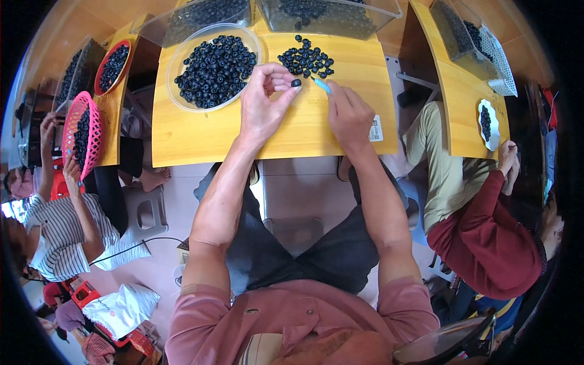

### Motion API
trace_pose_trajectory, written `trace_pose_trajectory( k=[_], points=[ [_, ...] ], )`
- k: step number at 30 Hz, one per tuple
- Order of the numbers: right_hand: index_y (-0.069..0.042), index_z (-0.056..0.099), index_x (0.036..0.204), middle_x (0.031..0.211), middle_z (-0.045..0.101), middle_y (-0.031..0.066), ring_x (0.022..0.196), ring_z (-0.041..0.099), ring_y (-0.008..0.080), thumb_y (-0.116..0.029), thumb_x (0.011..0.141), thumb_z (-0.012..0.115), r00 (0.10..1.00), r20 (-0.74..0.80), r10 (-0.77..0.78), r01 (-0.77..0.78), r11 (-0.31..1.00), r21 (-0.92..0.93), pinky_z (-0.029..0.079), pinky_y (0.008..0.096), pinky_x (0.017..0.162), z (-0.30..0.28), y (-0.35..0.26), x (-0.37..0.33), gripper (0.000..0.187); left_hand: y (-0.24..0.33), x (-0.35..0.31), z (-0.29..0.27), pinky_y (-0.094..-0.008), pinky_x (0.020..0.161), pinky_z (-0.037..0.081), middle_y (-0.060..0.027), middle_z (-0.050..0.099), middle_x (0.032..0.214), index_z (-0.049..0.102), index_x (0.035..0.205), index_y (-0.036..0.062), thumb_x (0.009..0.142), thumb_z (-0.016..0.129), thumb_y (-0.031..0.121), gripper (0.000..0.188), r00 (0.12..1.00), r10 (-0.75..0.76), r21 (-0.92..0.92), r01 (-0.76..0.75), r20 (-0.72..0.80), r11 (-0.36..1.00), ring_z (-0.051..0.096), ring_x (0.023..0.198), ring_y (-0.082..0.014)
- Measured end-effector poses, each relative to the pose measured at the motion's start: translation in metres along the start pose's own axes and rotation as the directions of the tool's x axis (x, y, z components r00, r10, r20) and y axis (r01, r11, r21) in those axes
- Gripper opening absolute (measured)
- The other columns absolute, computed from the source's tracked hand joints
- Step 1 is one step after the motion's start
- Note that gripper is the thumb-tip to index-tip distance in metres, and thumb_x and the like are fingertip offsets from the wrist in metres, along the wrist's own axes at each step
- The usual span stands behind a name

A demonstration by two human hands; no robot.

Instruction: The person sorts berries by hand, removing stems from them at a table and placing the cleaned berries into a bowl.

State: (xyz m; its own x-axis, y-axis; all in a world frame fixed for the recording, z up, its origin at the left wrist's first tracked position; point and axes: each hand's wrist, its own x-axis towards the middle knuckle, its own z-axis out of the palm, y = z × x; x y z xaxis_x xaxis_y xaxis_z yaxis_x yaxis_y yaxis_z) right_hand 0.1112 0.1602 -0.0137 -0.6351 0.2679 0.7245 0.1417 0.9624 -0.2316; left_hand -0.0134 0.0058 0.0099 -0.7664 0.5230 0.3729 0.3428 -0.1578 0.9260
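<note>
My left hand (264, 103) is over the yellow wooden table (201, 137), thumb and fingers pinching one small black bead-like piece (296, 83). Close to its right, my right hand (351, 115) grips a slim tool with a light blue handle (322, 86), pointing toward the piece; its tip is too small to make out. Just beyond my hands lies a loose heap of black bead-like pieces (306, 59), several with a pale spot. To the left, a clear round tub (173, 76) holds many more of them, its right side next to my left hand.
Clear plastic bins (371, 27) of black pieces line the table's far edge. A white label (375, 129) lies at its right. Left, a person holds a pink basket (97, 137); right, another person sits by a white scalloped dish (494, 125).
</note>
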Motion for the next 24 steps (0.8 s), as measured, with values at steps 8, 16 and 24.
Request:
trace_pose_trajectory(
  k=[8, 16, 24],
  points=[
    [-0.006, 0.075, 0.114, 0.083, 0.071, 0.0042, 0.065, 0.066, 0.0210, -0.006, 0.087, 0.074, 0.990, -0.092, -0.109, 0.117, 0.989, 0.090, 0.052, 0.0358, 0.056, -0.001, -0.011, 0.000, 0.027, -0.004, -0.001, 0.003, -0.0282, 0.079, 0.060, -0.0095, 0.073, 0.102, 0.063, 0.114, -0.0013, 0.086, 0.081, -0.005, 0.033, 0.996, 0.079, 0.172, -0.084, 0.034, 0.982, 0.072, 0.086, -0.0138],
    [-0.006, 0.076, 0.112, 0.083, 0.070, 0.0041, 0.064, 0.066, 0.0198, -0.006, 0.086, 0.075, 0.989, -0.089, -0.118, 0.124, 0.990, 0.062, 0.051, 0.0352, 0.055, -0.002, -0.010, 0.000, 0.027, -0.002, -0.002, 0.007, -0.0297, 0.080, 0.060, -0.0103, 0.073, 0.102, 0.064, 0.115, -0.0014, 0.085, 0.082, -0.003, 0.035, 0.995, 0.089, 0.234, -0.095, 0.037, 0.968, 0.072, 0.085, -0.0153],
    [-0.004, 0.076, 0.115, 0.089, 0.073, 0.0095, 0.074, 0.071, 0.0258, 0.000, 0.082, 0.077, 0.999, 0.003, -0.053, 0.053, 0.995, 0.080, 0.056, 0.0374, 0.065, -0.007, -0.014, -0.001, 0.033, -0.004, -0.002, 0.007, -0.0291, 0.080, 0.060, -0.0101, 0.072, 0.101, 0.064, 0.115, -0.0018, 0.086, 0.082, -0.004, 0.034, 0.996, 0.084, 0.211, -0.090, 0.038, 0.973, 0.072, 0.086, -0.0151]
  ],
)
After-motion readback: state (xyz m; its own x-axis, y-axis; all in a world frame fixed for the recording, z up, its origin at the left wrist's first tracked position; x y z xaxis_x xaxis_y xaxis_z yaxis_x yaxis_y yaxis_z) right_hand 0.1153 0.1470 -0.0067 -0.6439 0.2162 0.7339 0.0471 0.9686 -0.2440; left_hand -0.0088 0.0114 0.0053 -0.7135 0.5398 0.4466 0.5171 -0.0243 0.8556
